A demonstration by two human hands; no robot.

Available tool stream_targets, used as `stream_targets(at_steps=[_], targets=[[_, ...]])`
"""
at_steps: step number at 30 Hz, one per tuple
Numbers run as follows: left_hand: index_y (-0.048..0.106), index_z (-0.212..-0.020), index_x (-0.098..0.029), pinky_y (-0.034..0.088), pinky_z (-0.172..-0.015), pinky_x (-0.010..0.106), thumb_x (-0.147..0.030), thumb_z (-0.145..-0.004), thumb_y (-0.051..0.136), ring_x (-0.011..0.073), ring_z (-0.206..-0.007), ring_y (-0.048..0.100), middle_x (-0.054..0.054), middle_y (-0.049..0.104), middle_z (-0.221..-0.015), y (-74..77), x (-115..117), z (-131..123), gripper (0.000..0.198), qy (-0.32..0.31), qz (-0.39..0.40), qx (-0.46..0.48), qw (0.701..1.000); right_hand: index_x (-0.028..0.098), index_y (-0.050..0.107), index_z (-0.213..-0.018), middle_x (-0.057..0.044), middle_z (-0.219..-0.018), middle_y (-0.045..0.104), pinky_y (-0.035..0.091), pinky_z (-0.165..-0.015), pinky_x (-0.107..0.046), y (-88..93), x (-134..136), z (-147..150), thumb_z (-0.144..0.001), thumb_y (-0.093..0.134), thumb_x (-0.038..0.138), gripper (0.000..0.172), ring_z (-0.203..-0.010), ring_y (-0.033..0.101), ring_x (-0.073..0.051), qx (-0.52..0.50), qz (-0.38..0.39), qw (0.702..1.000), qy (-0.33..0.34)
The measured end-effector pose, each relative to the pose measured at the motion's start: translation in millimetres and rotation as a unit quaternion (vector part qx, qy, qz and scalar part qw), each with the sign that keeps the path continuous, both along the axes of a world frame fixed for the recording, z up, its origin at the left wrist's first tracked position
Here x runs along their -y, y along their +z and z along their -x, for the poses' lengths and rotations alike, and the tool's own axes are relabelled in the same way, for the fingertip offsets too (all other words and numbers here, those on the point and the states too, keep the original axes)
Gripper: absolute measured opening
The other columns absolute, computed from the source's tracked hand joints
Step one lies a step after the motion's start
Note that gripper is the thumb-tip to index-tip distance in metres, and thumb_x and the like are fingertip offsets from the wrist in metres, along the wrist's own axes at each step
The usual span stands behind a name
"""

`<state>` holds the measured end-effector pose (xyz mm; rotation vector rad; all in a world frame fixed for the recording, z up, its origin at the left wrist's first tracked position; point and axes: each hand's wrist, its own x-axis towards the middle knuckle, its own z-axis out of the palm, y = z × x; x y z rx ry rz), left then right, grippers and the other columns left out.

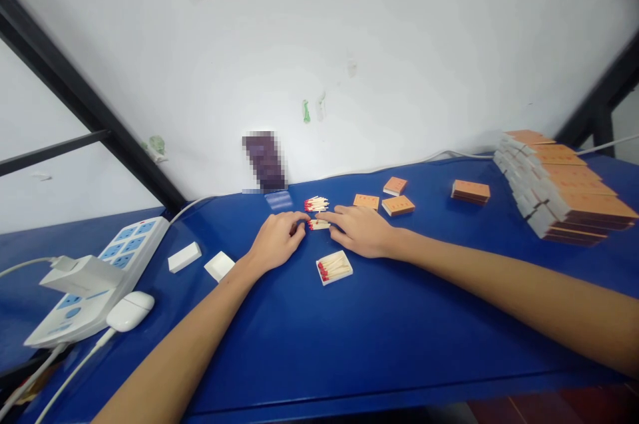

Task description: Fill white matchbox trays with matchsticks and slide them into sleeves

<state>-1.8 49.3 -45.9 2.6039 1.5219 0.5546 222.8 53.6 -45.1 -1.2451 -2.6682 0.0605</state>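
My left hand and my right hand rest on the blue table, fingertips meeting over a small bundle of red-tipped matches, pinching it from both sides. Just behind lies a loose pile of matches. In front of my right hand sits an open white tray filled with matches. Orange matchbox sleeves lie beyond my right hand.
A tall stack of orange matchboxes fills the far right, with one small stack beside it. Two empty white trays lie left. A white power strip, a plugged adapter and a white earbud case sit at the left edge.
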Motion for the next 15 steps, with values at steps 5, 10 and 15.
stream_targets(at_steps=[5, 10, 15], targets=[[0.068, -0.111, -0.020, 0.044, -0.074, 0.030, -0.025, -0.094, 0.044, 0.0189, -0.079, 0.063, 0.003, 0.070, -0.085, -0.2, 0.9, 0.3, 0.030, 0.000, 0.004, 0.002, 1.000, 0.023, 0.050, -0.140, -0.008, -0.104, 0.067, 0.040, -0.077, -0.031, -1.2, 0.7, -1.4, -0.097, 0.042, 0.027, 0.044, -0.092, 0.063, -0.022, -0.042, 0.003, 0.999, 0.014], [0.069, -0.111, -0.021, 0.044, -0.077, 0.031, -0.021, -0.093, 0.044, 0.0192, -0.081, 0.064, 0.003, 0.072, -0.091, -1.6, 0.6, 1.1, 0.030, -0.011, 0.004, 0.007, 1.000, 0.023, 0.057, -0.130, -0.007, -0.105, 0.064, 0.039, -0.074, -0.030, -2.5, 1.0, -2.2, -0.097, 0.042, 0.025, 0.037, -0.088, 0.061, -0.020, -0.068, -0.001, 0.997, 0.025], [0.069, -0.110, -0.022, 0.046, -0.076, 0.030, -0.021, -0.093, 0.043, 0.0186, -0.081, 0.065, 0.003, 0.073, -0.097, -2.9, -0.5, 1.9, 0.030, -0.017, -0.002, 0.008, 1.000, 0.021, 0.059, -0.126, -0.007, -0.103, 0.059, 0.038, -0.070, -0.029, -0.7, 0.5, -2.4, -0.097, 0.041, 0.025, 0.035, -0.082, 0.057, -0.018, -0.052, -0.001, 0.998, 0.027]])
